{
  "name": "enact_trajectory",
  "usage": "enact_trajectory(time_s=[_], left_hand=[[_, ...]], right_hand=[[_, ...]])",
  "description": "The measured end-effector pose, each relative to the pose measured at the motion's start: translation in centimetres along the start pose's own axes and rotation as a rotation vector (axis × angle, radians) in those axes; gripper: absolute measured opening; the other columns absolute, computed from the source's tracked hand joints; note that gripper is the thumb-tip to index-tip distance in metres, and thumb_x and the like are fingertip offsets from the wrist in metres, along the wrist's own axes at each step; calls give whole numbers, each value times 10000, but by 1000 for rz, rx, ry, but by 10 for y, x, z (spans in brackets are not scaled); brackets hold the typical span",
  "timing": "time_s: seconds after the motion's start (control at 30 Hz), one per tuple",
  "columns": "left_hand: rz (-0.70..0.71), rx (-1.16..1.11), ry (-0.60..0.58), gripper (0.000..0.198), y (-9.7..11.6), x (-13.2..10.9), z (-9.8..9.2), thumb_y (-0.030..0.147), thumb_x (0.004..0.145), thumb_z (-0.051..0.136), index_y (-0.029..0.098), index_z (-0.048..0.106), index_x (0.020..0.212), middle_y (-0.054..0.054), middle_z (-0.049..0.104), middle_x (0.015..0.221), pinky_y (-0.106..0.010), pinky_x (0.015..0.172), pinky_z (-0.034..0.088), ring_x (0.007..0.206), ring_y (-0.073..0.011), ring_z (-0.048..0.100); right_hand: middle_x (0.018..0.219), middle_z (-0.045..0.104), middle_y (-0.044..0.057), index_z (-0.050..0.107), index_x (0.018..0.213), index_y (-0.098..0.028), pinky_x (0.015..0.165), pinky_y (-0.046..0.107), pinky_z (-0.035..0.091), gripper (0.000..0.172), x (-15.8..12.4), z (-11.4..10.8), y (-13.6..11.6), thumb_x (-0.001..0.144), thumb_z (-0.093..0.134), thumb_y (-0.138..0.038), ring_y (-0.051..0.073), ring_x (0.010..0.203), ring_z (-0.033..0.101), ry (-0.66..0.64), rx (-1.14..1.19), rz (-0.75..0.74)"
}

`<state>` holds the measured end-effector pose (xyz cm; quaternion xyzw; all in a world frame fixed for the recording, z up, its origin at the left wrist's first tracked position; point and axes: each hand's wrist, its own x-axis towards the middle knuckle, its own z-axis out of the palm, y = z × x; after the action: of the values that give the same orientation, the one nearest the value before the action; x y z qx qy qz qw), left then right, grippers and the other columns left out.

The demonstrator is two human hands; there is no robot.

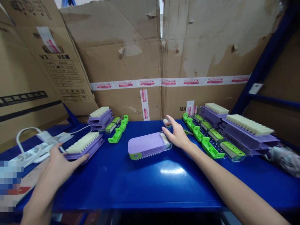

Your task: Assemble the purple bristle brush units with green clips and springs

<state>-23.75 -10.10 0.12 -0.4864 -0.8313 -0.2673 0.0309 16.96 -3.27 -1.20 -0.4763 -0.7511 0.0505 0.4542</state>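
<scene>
My left hand point(59, 167) spans the near end of a purple brush body point(93, 148) with cream bristles facing up, its thumb along the near side and its fingers at the left end. My right hand point(176, 132) reaches to a small clear plastic piece point(166, 122) by the cardboard, with index finger and thumb apart around it; whether they touch it I cannot tell. Just left of that hand a purple brush point(146, 143) lies bristles down, with a green button at its left end and a clear part at its right end.
Purple brush bodies point(250, 137) are stacked at right, others point(100, 118) at back left. Beside them stand green end pieces point(209, 148), green strips point(119, 131) and clear cases with green labels point(232, 150). A white power strip point(39, 150) with cables lies left. Cardboard point(126, 62) walls the back.
</scene>
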Motion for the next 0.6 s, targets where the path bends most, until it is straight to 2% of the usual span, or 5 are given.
enact_trajectory(time_s=[0.1, 0.23, 0.33, 0.47, 0.6], left_hand=[[53, -89, 169, 1126, 8, -14, -12, 708, 511, 580, 98, 274, 1406, -198, 427, 1372, -521, 954, 444, 1166, -417, 511], [293, -15, 330, 970, 8, -14, -19, 617, 617, 509, 87, 298, 1402, -181, 485, 1301, -539, 1017, 380, 1187, -414, 484], [571, 113, 305, 798, 0, -3, -16, 470, 672, 451, 113, 327, 1375, -160, 552, 1191, -534, 1000, 393, 1126, -386, 522], [1003, 183, 213, 603, -4, 4, -12, 263, 754, 362, 200, 352, 1353, -131, 543, 1223, -473, 1001, 415, 1170, -315, 488], [1138, 241, 220, 581, -8, 1, -11, 169, 778, 291, 202, 427, 1342, -128, 568, 1244, -477, 1015, 414, 1208, -302, 474]], right_hand=[[1022, 649, 87, 365, 1383, -165, 902, 438, 425, 584, 0, 0, 1, 863, 504, -391, 246, 976, 592, 5, 2, -6], [1014, 652, 85, 370, 1382, -178, 894, 434, 431, 575, 0, 1, 1, 863, 503, -388, 245, 967, 599, 13, -3, -17], [1016, 653, 82, 368, 1384, -188, 895, 437, 431, 575, 0, 2, 1, 863, 503, -389, 246, 967, 599, 14, -3, -19], [1022, 651, 88, 365, 1386, -175, 902, 434, 427, 583, 0, 1, 1, 864, 505, -391, 248, 976, 596, 4, -2, -9], [1024, 650, 87, 363, 1389, -183, 905, 440, 422, 576, -1, 1, 1, 868, 499, -390, 253, 986, 593, 6, -22, -12]])
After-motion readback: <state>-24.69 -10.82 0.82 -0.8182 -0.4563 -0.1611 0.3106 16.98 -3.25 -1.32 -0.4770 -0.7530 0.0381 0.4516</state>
